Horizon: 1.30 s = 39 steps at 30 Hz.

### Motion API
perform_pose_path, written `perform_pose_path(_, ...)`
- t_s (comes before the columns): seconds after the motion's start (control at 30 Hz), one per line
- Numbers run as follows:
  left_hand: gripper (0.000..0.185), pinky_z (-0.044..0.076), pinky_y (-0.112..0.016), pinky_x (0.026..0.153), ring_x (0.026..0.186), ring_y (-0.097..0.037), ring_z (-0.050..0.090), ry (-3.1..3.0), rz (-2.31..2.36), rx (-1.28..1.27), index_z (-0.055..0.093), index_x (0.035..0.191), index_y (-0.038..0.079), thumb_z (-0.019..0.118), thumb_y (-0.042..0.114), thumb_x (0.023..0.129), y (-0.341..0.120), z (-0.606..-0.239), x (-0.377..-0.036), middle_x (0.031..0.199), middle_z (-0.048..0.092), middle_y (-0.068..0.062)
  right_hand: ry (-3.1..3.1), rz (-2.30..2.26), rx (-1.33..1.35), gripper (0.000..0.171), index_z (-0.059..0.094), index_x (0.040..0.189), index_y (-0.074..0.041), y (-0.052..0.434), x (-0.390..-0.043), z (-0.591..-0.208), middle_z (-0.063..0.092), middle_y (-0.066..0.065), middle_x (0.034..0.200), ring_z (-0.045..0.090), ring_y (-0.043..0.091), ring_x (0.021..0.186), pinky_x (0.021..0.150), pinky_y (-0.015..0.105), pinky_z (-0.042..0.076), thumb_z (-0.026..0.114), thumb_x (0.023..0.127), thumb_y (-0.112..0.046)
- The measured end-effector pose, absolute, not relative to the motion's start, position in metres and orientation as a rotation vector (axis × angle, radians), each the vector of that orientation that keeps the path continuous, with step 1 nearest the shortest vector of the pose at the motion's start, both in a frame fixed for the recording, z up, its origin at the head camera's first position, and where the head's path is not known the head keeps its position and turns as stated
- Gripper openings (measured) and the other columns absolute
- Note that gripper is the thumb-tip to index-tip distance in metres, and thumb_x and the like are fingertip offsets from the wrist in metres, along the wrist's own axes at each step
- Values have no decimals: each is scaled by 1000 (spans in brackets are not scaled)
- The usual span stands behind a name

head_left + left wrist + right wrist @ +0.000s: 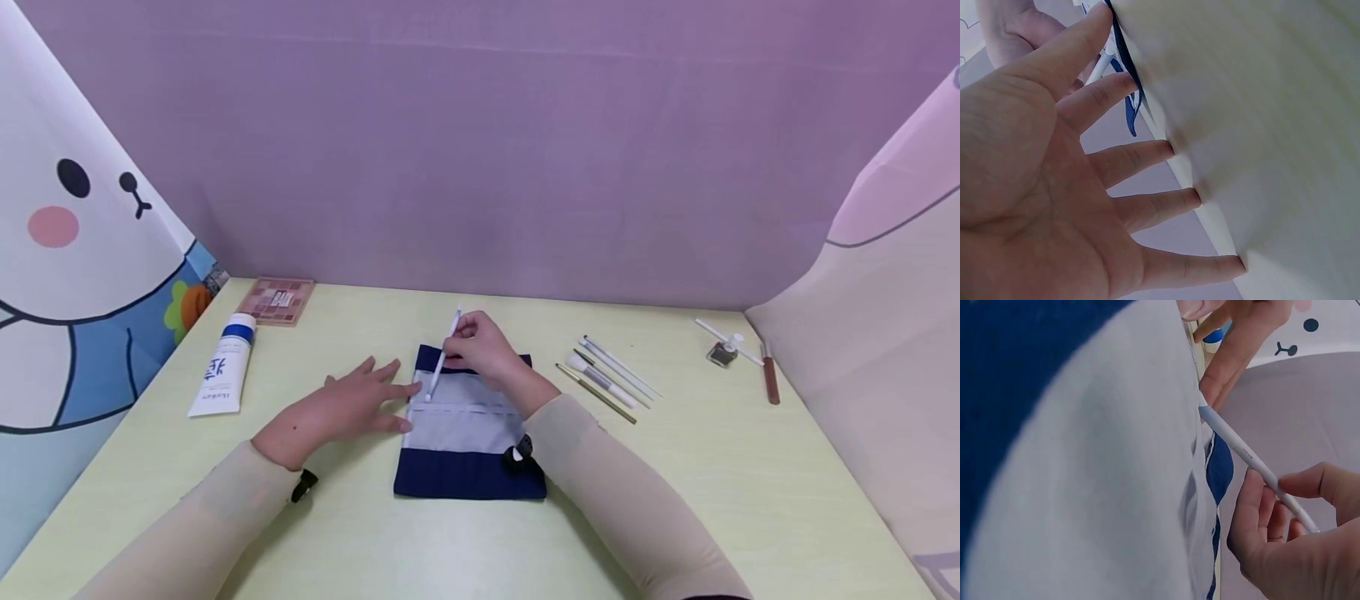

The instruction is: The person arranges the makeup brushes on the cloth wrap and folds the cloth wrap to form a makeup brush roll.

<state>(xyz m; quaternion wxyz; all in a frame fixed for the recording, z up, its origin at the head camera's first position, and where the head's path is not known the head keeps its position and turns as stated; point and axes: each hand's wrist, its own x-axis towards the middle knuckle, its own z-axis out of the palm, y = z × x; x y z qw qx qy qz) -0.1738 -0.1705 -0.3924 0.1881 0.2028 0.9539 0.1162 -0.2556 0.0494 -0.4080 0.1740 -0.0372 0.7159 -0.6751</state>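
Observation:
A navy and grey fabric brush pouch [465, 433] lies flat in the middle of the yellow-green table [675, 500]. My right hand [483, 346] pinches a thin white brush [444, 354] and holds it slanted, its lower tip at the pouch's grey pocket near the left edge. The right wrist view shows the white brush [1254, 464] meeting the grey pocket cloth [1116, 487]. My left hand [352, 408] lies flat with straight fingers, its fingertips touching the pouch's left edge. In the left wrist view the spread fingers [1141, 156] press on the table beside the navy edge [1125, 69].
Several more brushes [607, 379] lie right of the pouch. A white tube with a blue cap [223, 371] and a pink eyeshadow palette [277, 300] sit at the left. A small jar [723, 352] and a brown pencil [770, 379] lie far right. Panels wall the sides.

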Motion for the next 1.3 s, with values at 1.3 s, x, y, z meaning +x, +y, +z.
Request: perform_pose_path(1.3, 66, 28, -99, 98, 158, -65, 22, 2696, 304, 567, 54, 158, 30, 69, 56, 100, -170, -394, -175, 175, 29, -25, 2278, -1407, -307, 53, 48, 150, -10, 44, -233, -405, 70, 13, 109, 73, 19, 87, 78, 33, 67, 66, 101, -12)
